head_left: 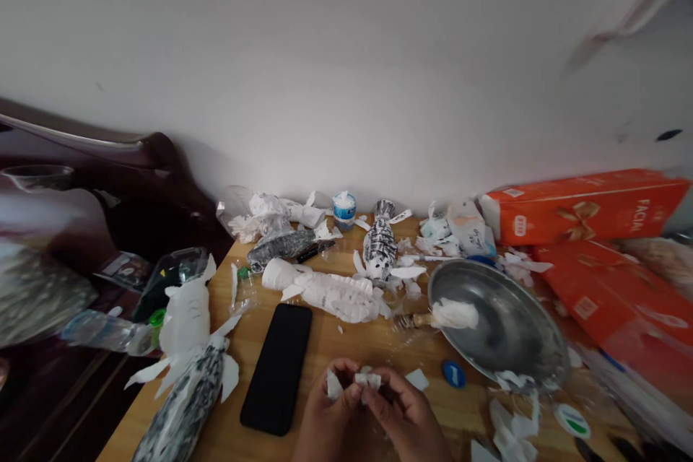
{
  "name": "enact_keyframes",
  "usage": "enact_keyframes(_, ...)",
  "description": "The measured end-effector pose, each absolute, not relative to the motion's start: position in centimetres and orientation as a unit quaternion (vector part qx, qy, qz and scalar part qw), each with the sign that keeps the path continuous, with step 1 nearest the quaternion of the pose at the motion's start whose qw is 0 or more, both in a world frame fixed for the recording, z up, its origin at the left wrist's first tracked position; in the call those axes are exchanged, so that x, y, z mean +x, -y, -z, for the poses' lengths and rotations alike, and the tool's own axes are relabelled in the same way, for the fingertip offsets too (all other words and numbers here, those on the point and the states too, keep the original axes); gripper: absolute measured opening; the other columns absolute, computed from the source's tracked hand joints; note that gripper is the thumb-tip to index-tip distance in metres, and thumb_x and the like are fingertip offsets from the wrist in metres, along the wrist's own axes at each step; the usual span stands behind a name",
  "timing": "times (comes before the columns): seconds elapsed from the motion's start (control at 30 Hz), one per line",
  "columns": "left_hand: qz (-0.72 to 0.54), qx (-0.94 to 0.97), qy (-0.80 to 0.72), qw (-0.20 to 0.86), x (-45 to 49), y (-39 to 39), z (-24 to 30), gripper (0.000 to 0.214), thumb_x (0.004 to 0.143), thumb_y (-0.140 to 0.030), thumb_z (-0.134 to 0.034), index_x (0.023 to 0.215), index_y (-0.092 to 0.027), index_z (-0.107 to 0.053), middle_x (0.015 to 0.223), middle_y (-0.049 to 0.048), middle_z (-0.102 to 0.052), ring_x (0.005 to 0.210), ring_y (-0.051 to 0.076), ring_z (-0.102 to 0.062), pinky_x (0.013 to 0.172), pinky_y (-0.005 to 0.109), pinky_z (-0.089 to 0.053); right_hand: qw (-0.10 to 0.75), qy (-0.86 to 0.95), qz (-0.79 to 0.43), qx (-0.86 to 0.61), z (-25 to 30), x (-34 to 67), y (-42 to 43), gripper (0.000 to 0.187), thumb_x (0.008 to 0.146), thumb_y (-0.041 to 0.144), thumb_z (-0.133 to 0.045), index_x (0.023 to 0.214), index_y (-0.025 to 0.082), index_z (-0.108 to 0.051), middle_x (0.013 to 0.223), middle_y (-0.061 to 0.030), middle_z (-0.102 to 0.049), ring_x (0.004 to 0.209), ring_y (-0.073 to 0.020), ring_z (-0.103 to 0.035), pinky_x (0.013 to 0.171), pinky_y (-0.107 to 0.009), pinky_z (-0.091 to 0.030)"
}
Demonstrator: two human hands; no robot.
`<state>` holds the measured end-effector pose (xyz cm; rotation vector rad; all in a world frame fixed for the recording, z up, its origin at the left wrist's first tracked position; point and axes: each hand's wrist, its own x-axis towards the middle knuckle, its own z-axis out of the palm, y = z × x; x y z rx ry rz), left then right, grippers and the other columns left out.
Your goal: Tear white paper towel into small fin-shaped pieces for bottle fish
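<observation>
At the near edge of the wooden table, my left hand [328, 415] and my right hand [405, 415] meet with thumbs and fingertips pinched together. Between the fingertips sits a small white paper piece [369, 380], gripped from both sides. A second white scrap [333, 385] pokes out of my left fingers. Left of my hands lies a black phone [277, 368]. Behind them a white paper-wrapped bottle shape [330, 292] rests on its side. A flat white scrap [417, 379] lies just right of my right hand, and a blue bottle cap [453, 374] is beyond it.
To the right, a metal bowl [498, 325] carries a brush [449, 315] across its rim. Black-and-white paper-covered figures [380, 242] lie around the table, one [187, 404] at the left edge. Orange tissue packs [590, 209] lean at the wall beside a small cut bottle [344, 211].
</observation>
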<state>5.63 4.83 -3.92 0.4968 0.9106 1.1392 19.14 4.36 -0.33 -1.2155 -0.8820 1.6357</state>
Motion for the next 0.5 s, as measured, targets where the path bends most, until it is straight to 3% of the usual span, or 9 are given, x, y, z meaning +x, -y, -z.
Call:
enact_keyframes(0.1, -0.503, 0.239, -0.417, 0.718, 5.4, -4.8, 4.3, 0.044, 0.063, -0.046, -0.091, 0.083, -0.017, -0.065, 0.076, 0.0004, -0.064, 0.068, 0.012, -0.054, 0.065, 0.025, -0.04, 0.438, 0.373, -0.645, -0.503, 0.2, 19.4, -4.5, 0.043, 0.078, 0.061, -0.074, 0.088, 0.019, -0.072, 0.085, -0.0045, -0.071, 0.085, -0.0215, -0.064, 0.079, -0.028, -0.048)
enact_keyframes(0.3, -0.488, 0.284, -0.436, 0.701, 5.0, -4.7, 3.6, 0.037, 0.065, -0.042, -0.09, 0.084, -0.017, -0.071, 0.079, 0.0025, -0.068, 0.075, 0.015, -0.058, 0.073, 0.027, -0.043, 0.433, 0.4, -0.606, -0.535, 0.5, 20.0, -4.6, 0.045, 0.079, 0.063, -0.071, 0.083, 0.019, -0.072, 0.079, -0.0035, -0.068, 0.079, -0.0204, -0.062, 0.072, -0.026, -0.047)
enact_keyframes(0.5, -0.502, 0.234, -0.442, 0.706, 5.5, -4.7, 3.3, 0.036, 0.061, -0.039, -0.093, 0.077, -0.016, -0.069, 0.073, 0.0012, -0.067, 0.071, 0.013, -0.056, 0.07, 0.025, -0.041, 0.393, 0.486, -0.593, -0.507, 1.6, 20.9, -4.8, 0.041, 0.091, 0.058, -0.06, 0.094, 0.019, -0.072, 0.09, -0.0065, -0.069, 0.088, -0.0224, -0.064, 0.079, -0.027, -0.05)
